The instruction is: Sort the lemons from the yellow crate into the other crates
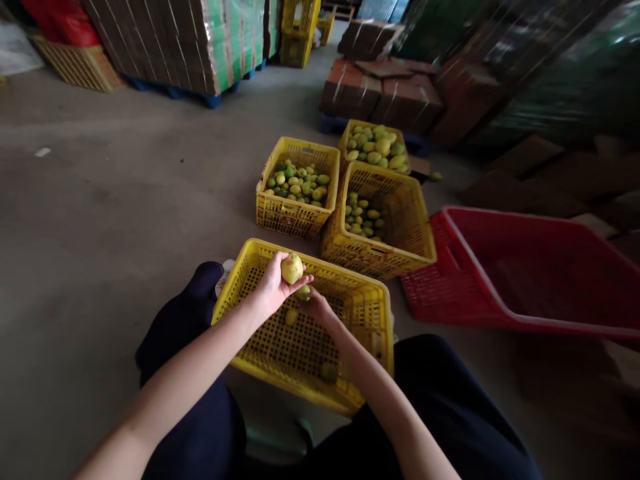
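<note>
My left hand (274, 285) is closed around a pale yellow lemon (292, 268) with brownish marks on its skin. Just below and to the right, my right hand (317, 305) has its fingers on a greenish lemon (303, 292). Both hands are over a yellow plastic crate (367, 293) between my knees. On its perforated bottom lie a lemon (291, 317) under my hands and another dim one (329, 371) near the close right corner.
Beyond stand a yellow crate (293, 217) of green-yellow lemons, a partly filled crate (385, 257) and a third full one (343, 143). A red crate (450, 300) stands at right. Cardboard stacks (350, 93) and wrapped pallets (165, 47) lie farther back.
</note>
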Motion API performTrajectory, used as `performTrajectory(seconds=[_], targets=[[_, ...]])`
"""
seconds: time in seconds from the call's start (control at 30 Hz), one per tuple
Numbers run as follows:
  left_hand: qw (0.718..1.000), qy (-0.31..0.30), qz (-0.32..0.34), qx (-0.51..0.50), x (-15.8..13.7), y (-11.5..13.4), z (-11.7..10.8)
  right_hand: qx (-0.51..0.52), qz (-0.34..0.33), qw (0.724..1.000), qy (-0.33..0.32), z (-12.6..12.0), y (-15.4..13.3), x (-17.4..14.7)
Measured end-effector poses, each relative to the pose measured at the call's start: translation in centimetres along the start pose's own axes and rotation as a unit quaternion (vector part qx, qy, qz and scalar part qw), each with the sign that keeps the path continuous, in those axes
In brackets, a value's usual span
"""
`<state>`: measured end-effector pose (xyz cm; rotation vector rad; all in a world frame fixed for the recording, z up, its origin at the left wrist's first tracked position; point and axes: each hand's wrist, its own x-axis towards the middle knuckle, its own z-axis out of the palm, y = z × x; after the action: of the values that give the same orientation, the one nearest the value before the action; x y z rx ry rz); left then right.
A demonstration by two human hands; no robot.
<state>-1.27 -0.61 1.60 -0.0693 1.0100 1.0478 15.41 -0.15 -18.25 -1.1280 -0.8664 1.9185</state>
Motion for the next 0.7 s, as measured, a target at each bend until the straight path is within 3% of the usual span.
performTrajectory(seconds=[0.13, 0.27, 0.33, 0.47, 0.6, 0.7], targets=[[0.998, -0.033, 0.023, -0.038, -0.1, 1.0, -0.5, 0.048, -0.057, 0.997, -0.009, 3.3, -9.3, -0.7], [0.994, -0.088, 0.059, 0.016, -0.1, 1.1, -0.8, 0.069, -0.116, 0.991, -0.005, 5.1, -16.2, -5.8], [0.989, -0.107, 0.079, 0.064, -0.1, 0.7, -0.7, 0.058, -0.134, 0.989, 0.011, 5.8, -17.1, -8.5], [0.971, -0.132, 0.151, 0.128, -0.5, -0.3, -0.5, 0.071, -0.159, 0.983, 0.055, 6.4, -15.5, -11.5], [0.916, -0.137, 0.316, 0.207, -1.4, -1.3, -0.6, 0.131, -0.195, 0.968, 0.086, 5.7, -14.1, -11.1], [0.876, -0.161, 0.369, 0.268, -2.1, -1.8, -0.6, 0.172, -0.195, 0.961, 0.095, 5.1, -14.2, -10.1]])
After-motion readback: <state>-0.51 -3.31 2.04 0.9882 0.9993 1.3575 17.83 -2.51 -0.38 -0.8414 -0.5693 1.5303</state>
